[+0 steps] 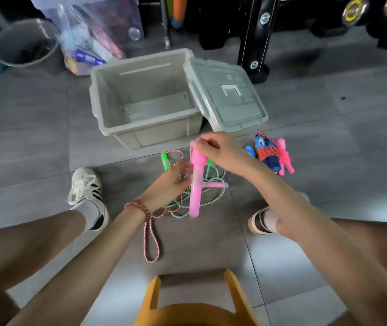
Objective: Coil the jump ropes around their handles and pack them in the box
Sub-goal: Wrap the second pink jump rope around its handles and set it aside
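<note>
While the open grey plastic box [154, 137] sits on the floor ahead, your right hand [213, 149] pinches the top of the translucent pink jump-rope handle [197, 184], which hangs lengthwise, its lower end toward you. Your left hand [176, 177] is beside it, its grip too blurred to tell.

A single wide-angle camera sat on the person's head and looked forward and steeply down. Nearest the lens, at the bottom edge, was an orange stool [194, 302], with the bare legs [23, 243] running in from both lower corners. The left hand [176, 178] and right hand [213, 147] met at a pink handle [197, 182] in mid-frame, close and slightly blurred. The box [107, 102] stood farther ahead on the tiled floor [34, 142]. Floor lines bent toward the frame's edges.
</note>
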A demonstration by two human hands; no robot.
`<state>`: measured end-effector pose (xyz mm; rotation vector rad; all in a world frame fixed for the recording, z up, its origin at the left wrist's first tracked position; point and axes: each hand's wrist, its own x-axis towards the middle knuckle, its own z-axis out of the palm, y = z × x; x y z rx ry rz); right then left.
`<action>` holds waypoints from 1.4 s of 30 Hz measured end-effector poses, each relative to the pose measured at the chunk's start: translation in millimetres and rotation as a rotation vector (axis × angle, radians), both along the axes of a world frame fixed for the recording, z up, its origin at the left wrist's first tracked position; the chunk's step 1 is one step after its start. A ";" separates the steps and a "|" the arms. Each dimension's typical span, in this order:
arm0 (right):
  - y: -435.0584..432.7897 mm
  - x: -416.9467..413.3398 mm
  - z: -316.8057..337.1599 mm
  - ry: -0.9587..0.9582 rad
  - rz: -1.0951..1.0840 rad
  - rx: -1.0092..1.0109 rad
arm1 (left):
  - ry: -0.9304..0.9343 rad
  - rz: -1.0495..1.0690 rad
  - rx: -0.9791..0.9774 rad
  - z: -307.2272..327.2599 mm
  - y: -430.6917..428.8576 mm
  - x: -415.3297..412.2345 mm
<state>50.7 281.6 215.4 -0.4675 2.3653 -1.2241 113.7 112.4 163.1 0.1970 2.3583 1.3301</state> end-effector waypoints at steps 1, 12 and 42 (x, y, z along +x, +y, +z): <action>2.5 3.0 21.0 0.048 -0.002 -0.016 | -0.027 -0.011 0.004 8.8 1.7 4.3; 39.3 42.5 148.0 -0.433 -0.155 -0.723 | -0.031 -0.257 -0.395 44.8 -41.2 32.8; 21.9 89.4 146.6 -0.158 0.059 -0.442 | 0.361 0.078 0.358 152.8 -3.8 37.6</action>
